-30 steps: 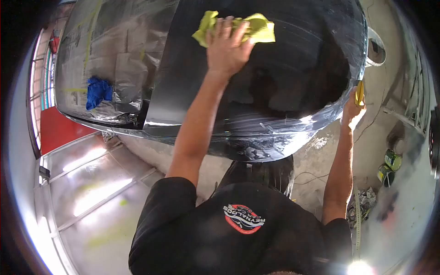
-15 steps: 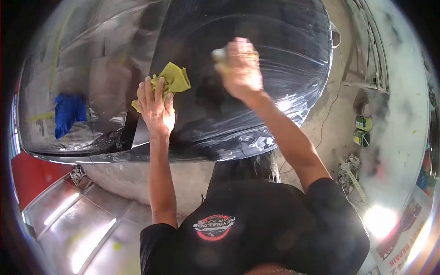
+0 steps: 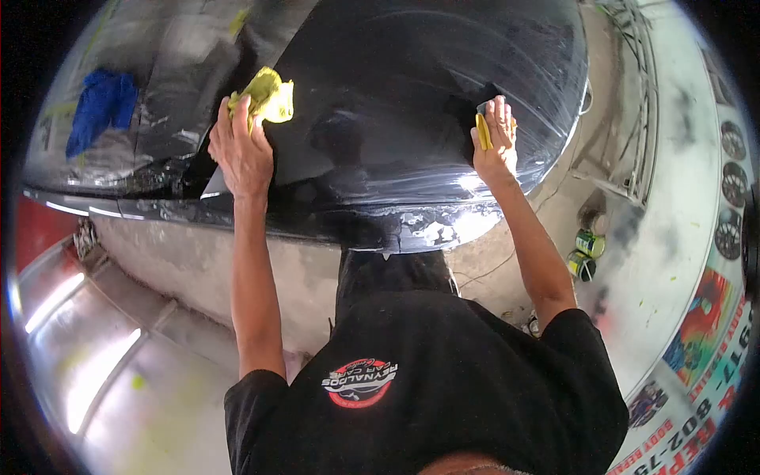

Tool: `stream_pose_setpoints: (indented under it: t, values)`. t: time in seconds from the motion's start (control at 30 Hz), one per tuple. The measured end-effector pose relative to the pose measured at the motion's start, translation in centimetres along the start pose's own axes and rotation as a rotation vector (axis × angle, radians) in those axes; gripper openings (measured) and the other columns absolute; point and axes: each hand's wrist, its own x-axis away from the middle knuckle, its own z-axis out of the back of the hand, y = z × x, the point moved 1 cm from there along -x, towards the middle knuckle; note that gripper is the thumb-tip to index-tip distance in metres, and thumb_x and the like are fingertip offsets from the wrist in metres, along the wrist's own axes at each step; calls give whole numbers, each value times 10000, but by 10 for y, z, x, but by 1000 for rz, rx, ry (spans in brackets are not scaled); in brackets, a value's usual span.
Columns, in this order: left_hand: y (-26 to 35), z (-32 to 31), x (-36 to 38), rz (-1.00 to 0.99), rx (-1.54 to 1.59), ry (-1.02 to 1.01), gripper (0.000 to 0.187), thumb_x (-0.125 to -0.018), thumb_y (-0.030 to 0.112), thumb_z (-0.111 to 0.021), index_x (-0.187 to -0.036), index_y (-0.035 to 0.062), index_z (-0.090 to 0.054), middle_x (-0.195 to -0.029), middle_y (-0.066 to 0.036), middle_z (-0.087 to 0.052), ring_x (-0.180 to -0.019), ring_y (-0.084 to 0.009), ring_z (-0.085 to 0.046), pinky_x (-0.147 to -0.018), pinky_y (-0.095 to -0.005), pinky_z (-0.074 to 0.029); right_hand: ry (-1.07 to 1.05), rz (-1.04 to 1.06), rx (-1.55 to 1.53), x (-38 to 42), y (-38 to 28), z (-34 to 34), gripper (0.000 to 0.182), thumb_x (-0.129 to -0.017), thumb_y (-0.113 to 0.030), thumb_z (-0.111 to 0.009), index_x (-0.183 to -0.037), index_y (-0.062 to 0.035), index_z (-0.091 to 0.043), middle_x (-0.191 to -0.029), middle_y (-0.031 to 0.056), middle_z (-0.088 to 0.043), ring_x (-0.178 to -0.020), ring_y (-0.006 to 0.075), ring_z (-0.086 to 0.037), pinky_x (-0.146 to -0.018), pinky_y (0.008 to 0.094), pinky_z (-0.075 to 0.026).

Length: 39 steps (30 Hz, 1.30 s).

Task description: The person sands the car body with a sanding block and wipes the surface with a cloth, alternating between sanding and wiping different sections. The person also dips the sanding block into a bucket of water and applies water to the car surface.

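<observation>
A dark car panel (image 3: 372, 95) with whitish streaks and patches spans the upper middle of the view. At its left part, my left hand (image 3: 244, 154) grips a crumpled yellow-green cloth (image 3: 271, 93), which sticks up past the fingertips. My right hand (image 3: 496, 142) is closed round a yellow and grey pad (image 3: 483, 132), pressed on the panel near its right end. Covering sheet (image 3: 170, 87) lies over the car left of the panel, with a blue cloth (image 3: 101, 109) on it.
Green cans (image 3: 587, 244) stand on the floor at the right, below a metal frame (image 3: 637, 150). A cable runs over the floor beside the car. A pale wall (image 3: 657, 277) with printed signs (image 3: 701, 324) is further right.
My right hand has moved right and down over the panel with the pad. My left hand has shifted slightly left and up with its cloth. The view has shifted too.
</observation>
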Motion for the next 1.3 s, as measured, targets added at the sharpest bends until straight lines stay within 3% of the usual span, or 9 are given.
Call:
stream_pose_setpoints:
  t: [0.3, 0.57, 0.7, 0.73, 0.93, 1.1, 1.17, 1.23, 1.3]
  values:
    - [-3, -6, 0, 78, 67, 126, 356, -1030, 251, -596, -1377, 172, -599, -1410, -154, -582, -1197, -382, -599, -973, -518, -476, -49, 654, -400, -92, -222, -13, 662, -817, -232, -751, -1354, 97, -546, -1437, 295, -513, -1411, 447, -441, -1194, 516, -354]
    - [-6, -13, 0, 69, 25, 183, 352, -1001, 281, -633, -1346, 214, -617, -1354, -111, -608, -1115, -354, -623, -922, -505, -503, -282, 498, -174, -8, -29, 10, 623, -949, -215, -646, -1499, 17, -466, -1594, 262, -394, -1494, 416, -373, -1227, 513, -308]
    - [-5, -14, 2, 90, 8, 181, 368, -992, 269, -647, -1353, 213, -609, -1348, -112, -607, -1104, -345, -625, -920, -497, -505, -158, 527, -324, -21, -64, 12, 617, -992, -213, -593, -1507, 83, -425, -1576, 309, -396, -1491, 462, -359, -1236, 528, -267]
    - [-4, -11, 1, 99, 31, 175, 356, -998, 250, -638, -1350, 200, -614, -1363, -122, -604, -1124, -365, -619, -945, -500, -500, -108, 583, -364, -38, -97, 4, 690, -880, -171, -727, -1454, 92, -446, -1547, 325, -410, -1462, 496, -375, -1218, 533, -305]
    - [-8, 6, 0, 291, 413, 324, 314, -1032, 180, -587, -1330, 85, -619, -1294, -184, -660, -1200, -381, -631, -1016, -457, -500, -136, 842, -433, -99, -254, -35, 524, -932, -250, -637, -1328, 90, -584, -1489, 286, -493, -1429, 428, -446, -1189, 537, -355]
    - [-4, 11, -4, 238, 391, 247, 306, -1049, 170, -563, -1324, 49, -620, -1319, -223, -639, -1243, -404, -607, -1045, -477, -481, 23, 767, -383, -155, -220, -37, 362, -912, -173, -611, -1235, -26, -683, -1405, 131, -624, -1321, 305, -582, -1151, 447, -422]
    - [0, 8, -6, 242, 321, 150, 334, -1038, 169, -573, -1360, 89, -606, -1373, -225, -607, -1251, -410, -590, -1068, -474, -461, 101, 964, -154, -199, -179, -39, 382, -915, -165, -628, -1270, -28, -654, -1391, 127, -623, -1307, 320, -577, -1118, 430, -448]
    - [2, 6, -6, 228, 246, 97, 369, -1012, 167, -613, -1376, 112, -591, -1387, -207, -587, -1224, -398, -589, -1039, -487, -465, -82, 753, -294, -243, -155, -46, 422, -929, -133, -628, -1329, -2, -593, -1413, 163, -581, -1321, 372, -535, -1126, 461, -426]
    - [0, 3, -7, 218, 210, 88, 401, -989, 166, -640, -1385, 144, -582, -1398, -190, -576, -1191, -386, -596, -1013, -486, -470, 121, 790, 224, -284, -105, -89, 354, -980, -138, -579, -1309, -12, -614, -1481, 193, -526, -1412, 368, -465, -1169, 462, -394]
